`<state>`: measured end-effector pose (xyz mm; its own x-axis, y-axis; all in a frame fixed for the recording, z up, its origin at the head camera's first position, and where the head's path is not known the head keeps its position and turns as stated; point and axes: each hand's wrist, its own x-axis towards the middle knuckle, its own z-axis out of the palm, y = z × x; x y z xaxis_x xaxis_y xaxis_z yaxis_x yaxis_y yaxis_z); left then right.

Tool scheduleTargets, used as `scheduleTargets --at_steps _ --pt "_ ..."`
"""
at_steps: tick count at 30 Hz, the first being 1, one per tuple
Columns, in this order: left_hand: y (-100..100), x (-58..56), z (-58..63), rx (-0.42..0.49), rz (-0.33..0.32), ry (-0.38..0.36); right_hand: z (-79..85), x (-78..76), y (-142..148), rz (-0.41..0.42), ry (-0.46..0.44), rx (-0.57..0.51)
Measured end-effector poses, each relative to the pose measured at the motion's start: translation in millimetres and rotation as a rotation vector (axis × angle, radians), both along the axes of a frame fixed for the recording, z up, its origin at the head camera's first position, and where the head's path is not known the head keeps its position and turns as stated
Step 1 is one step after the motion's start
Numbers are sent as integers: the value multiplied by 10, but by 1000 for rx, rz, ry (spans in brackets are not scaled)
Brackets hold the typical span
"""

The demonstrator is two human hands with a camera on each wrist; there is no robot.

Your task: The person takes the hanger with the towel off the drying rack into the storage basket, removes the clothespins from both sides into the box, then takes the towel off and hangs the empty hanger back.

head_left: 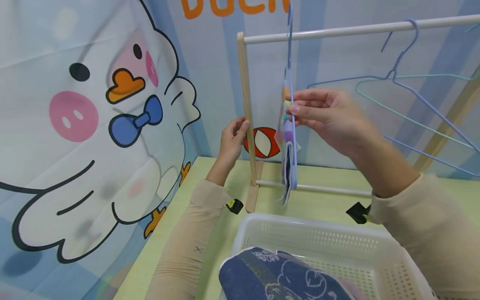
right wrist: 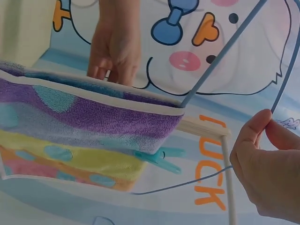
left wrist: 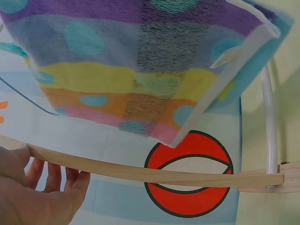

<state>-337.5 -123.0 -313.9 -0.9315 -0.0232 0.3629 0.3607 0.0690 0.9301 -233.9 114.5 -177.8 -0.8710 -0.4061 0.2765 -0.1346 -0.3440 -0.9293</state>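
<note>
My right hand [head_left: 331,116] pinches the side wire of a blue clothes hanger [head_left: 293,146], which is seen edge-on at the left part of the rack's top rail. Over the hanger lies a folded towel [right wrist: 93,112] with purple, yellow, orange and pink stripes and teal dots. A teal clothespin [right wrist: 161,159] is clipped at the towel's edge in the right wrist view. My left hand [head_left: 232,139] holds the left wooden post [left wrist: 112,168] of the clothes rack, fingers behind it. In the left wrist view the towel hangs just beyond that post.
A white perforated basket [head_left: 311,227] stands in front of the rack with a dark blue patterned cloth [head_left: 277,275] in it. Another blue hanger [head_left: 397,75] and a mint green hanger [head_left: 416,121] hang farther right on the white rail [head_left: 348,29]. A printed cartoon backdrop [head_left: 123,166] stands behind.
</note>
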Motion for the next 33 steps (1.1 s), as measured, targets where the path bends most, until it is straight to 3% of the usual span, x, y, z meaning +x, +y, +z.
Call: scheduleTargets --at_steps 9,17,23,29,33 --pt "13 1 14 18 -1 8 125 91 240 109 103 86" --pt "12 25 15 37 -14 8 101 167 571 165 219 288" --pt "15 11 17 39 -15 3 53 248 773 113 273 458" --pt "3 -2 18 22 -1 2 17 337 955 35 386 676" --pt "7 -3 10 24 -8 -3 -19 391 1076 -40 384 750"
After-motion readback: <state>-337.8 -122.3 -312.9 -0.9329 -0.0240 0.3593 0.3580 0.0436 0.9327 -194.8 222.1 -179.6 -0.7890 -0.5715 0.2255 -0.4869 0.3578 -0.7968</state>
